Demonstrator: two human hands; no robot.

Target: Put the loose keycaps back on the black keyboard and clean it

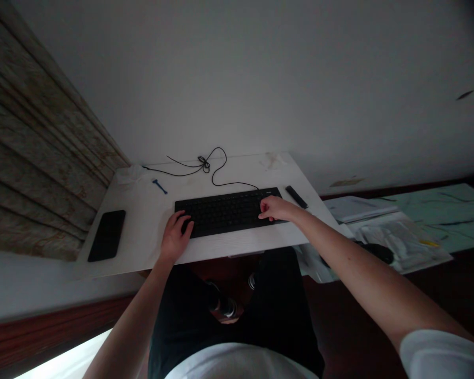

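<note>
A black wired keyboard (227,211) lies across the middle of a small white table (150,208). My left hand (176,236) grips the keyboard's near left corner, fingers curled over its edge. My right hand (274,208) rests on the keyboard's right end, fingers bent down onto the keys and edge. The keyboard's black cable (205,167) loops loosely behind it toward the wall.
A black phone (107,235) lies at the table's left. A small blue object (159,186) sits behind the keyboard, a dark slim stick (296,197) at its right. Papers and plastic sleeves (395,231) cover the surface to the right. My legs are under the table.
</note>
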